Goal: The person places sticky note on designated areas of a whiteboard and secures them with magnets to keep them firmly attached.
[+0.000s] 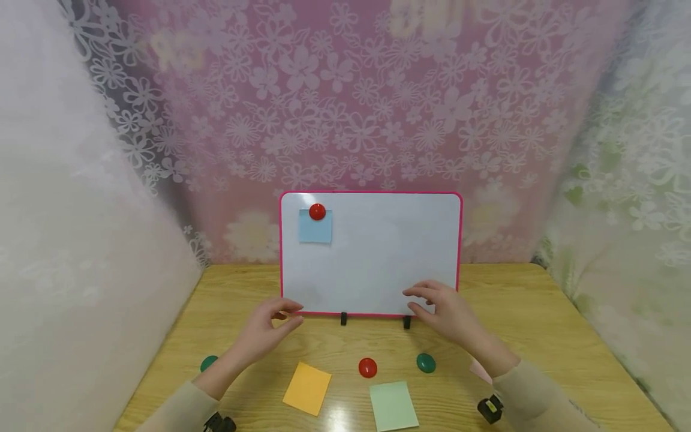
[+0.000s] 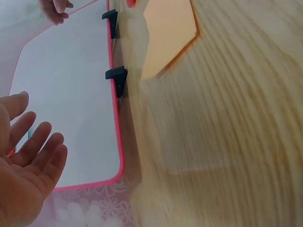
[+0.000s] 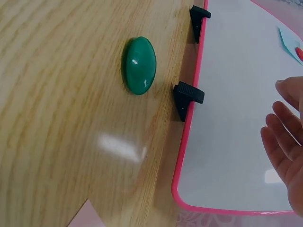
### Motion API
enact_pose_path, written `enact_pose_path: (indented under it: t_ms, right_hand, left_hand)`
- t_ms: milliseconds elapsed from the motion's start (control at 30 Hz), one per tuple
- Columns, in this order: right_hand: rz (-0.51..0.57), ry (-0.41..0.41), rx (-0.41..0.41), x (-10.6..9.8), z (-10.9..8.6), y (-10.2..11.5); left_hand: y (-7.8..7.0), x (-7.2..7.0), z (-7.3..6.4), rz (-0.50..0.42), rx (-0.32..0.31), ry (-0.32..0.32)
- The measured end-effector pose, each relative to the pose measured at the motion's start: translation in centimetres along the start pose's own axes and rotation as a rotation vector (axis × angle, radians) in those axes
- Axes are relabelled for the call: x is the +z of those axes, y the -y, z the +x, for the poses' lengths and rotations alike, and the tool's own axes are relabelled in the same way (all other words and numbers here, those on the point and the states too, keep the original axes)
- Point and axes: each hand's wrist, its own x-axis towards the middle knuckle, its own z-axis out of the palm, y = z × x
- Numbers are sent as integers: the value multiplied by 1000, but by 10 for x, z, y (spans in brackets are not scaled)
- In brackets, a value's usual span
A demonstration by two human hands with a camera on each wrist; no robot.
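Observation:
A pink-framed whiteboard [image 1: 372, 258] stands upright on two black feet [image 1: 344, 318] at the back of the table. On its upper left, a round red magnet [image 1: 317, 212] lies over the top edge of a blue sticky note [image 1: 315, 228]. My left hand [image 1: 266, 327] hovers by the board's lower left corner, fingers loosely bent, holding nothing. Before the board's lower right part is my right hand [image 1: 445, 312], thumb and fingers apart, also holding nothing. In the right wrist view a green magnet [image 3: 140, 65] lies on the table near a foot.
Toward the front of the wooden table [image 1: 243, 384] lie an orange sticky note [image 1: 308, 389], a pale green one [image 1: 394, 406] and a second red magnet [image 1: 367, 367]. Another green magnet [image 1: 208, 363] and a pink note [image 1: 480, 371] are partly hidden by the arms. Floral cloth [image 1: 351, 120] hangs behind.

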Motion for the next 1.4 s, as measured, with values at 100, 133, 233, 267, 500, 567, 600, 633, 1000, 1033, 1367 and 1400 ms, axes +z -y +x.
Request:
enact_pose_path:
  t_ms: [100,133,233,267,500,567,600,633,1000,1033,1367,1400]
  right_hand:
    - [7,-6,-18,0,-4,-1]
    - [13,-7,-22,0,-5,-1]
    - [40,-4,-23,-1,-9,-3]
    - [52,1,-23,-1,-11,-4]
    - [118,83,25,-2,-26,-12]
    - [124,111,43,-4,-32,-14]
    - [128,128,56,-5,-34,-15]
    - [132,138,63,-6,-37,-17]
    - [153,133,118,-18,-56,-30]
    - [153,131,120,-18,-59,-32]
    - [145,110,155,-22,-75,-41]
    - [146,107,159,-23,-76,-42]
  left_hand:
    - [2,-5,-6,-14,-37,16]
    - [3,-7,-7,-12,-52,19]
    - [5,-12,-11,-2,-80,23]
    - [6,-14,-12,-3,-84,24]
    - [13,-24,-20,23,-62,1]
    - [15,-27,-24,34,-58,8]
    - [17,-29,-25,49,-61,15]
    - [18,-30,-27,57,-62,20]
    - [30,-45,-39,124,-107,63]
    - [31,-45,-41,125,-101,70]
    - [41,-47,-55,161,-118,31]
    - [42,-47,-56,166,-120,20]
